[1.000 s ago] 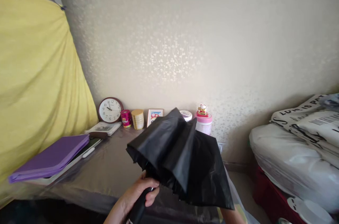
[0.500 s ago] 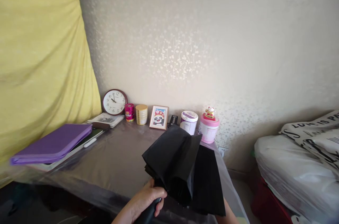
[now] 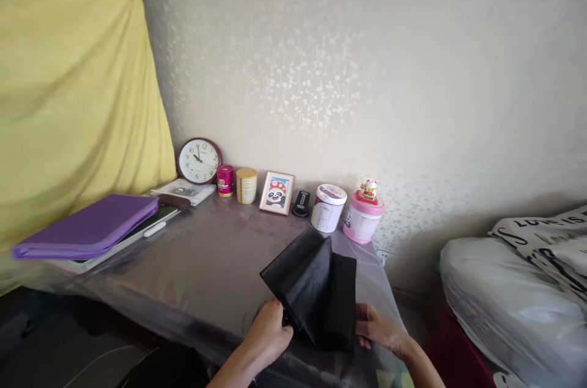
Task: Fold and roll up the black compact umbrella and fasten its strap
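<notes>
A folded black sheet-like item, with a flap at its right side, is held over the front right of the table. My left hand is closed on its lower left edge. At the flap's right edge is my right hand, its fingers bent against the black material and partly hidden behind it. Whether the item is a bag or a folded umbrella cannot be told.
Along the wall on the table stand a clock, a panda picture, a purple-white tub and a pink tub with a cat figurine. A purple folder lies left. White bags are at right.
The black item has moved down and its right flap has drawn in narrower. My right hand, mostly hidden behind it before, now shows at its right edge. The view has shifted slightly.
</notes>
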A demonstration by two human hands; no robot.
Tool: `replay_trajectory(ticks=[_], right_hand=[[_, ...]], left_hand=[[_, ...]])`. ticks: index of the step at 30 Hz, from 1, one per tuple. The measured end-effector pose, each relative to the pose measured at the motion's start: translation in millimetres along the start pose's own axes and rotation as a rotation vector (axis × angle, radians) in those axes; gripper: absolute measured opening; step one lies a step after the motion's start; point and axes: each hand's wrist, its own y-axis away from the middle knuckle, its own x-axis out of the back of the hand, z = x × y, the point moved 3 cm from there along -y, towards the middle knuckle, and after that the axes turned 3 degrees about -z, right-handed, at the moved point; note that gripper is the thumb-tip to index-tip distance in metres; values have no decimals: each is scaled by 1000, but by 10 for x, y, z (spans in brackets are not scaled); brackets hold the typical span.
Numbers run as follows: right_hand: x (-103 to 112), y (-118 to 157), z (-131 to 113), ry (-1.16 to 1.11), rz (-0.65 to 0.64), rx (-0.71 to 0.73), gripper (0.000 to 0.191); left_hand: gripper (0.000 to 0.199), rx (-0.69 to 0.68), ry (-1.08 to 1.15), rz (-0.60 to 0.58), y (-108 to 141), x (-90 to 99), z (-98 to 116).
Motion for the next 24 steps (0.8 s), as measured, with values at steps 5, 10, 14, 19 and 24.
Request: replay_trajectory(ticks=[5, 10, 14, 19, 24], right_hand=[[91, 221, 285, 14, 58, -86, 8], [249, 425, 461, 192, 209, -58, 17], [415, 506, 253, 348, 608, 95, 30], [237, 514, -411, 488, 846, 354, 25], [-121, 350, -853, 650, 705, 480, 28]], left_hand=[[68, 52, -247, 12, -7, -85, -38], [65, 30, -305, -33, 22, -100, -124], [64, -42, -280, -42, 59, -86, -202], [60, -95, -220, -15, 126, -116, -121], [72, -51, -255, -27, 199, -167, 61]])
